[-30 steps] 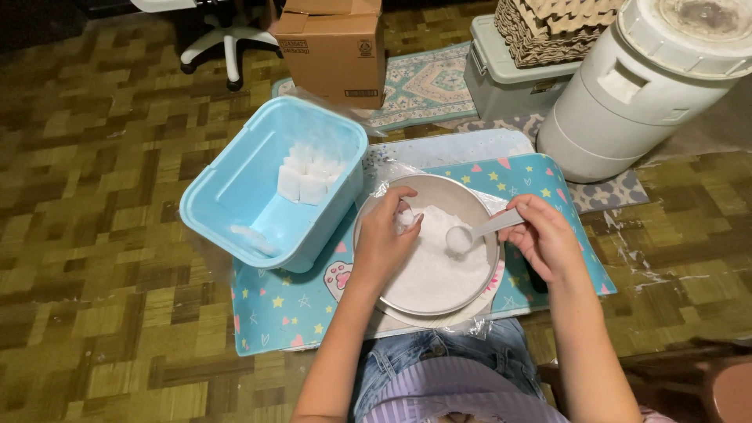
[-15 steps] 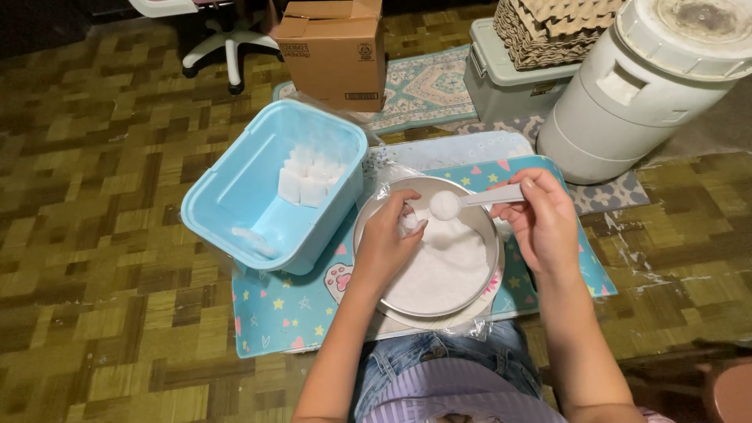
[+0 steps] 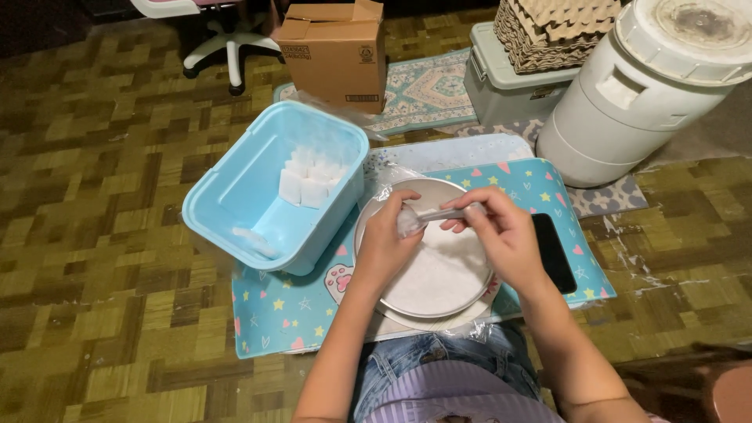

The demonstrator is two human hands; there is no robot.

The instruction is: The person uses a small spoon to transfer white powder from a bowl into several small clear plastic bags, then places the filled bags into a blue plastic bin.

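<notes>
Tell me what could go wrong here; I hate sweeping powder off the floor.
The right hand tips a spoon into a small bag in the left hand; powder could miss that narrow target. They work near the round pan rim, so spill may land on the mat or dark phone.

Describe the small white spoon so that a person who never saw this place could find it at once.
Start at the light blue plastic tub on the pastel play mat; just to its right sits a round metal pan of white powder. Above the pan's far edge, the right hand holds the white spoon, its bowl against the left hand. It is the only long, thin utensil here.
</notes>
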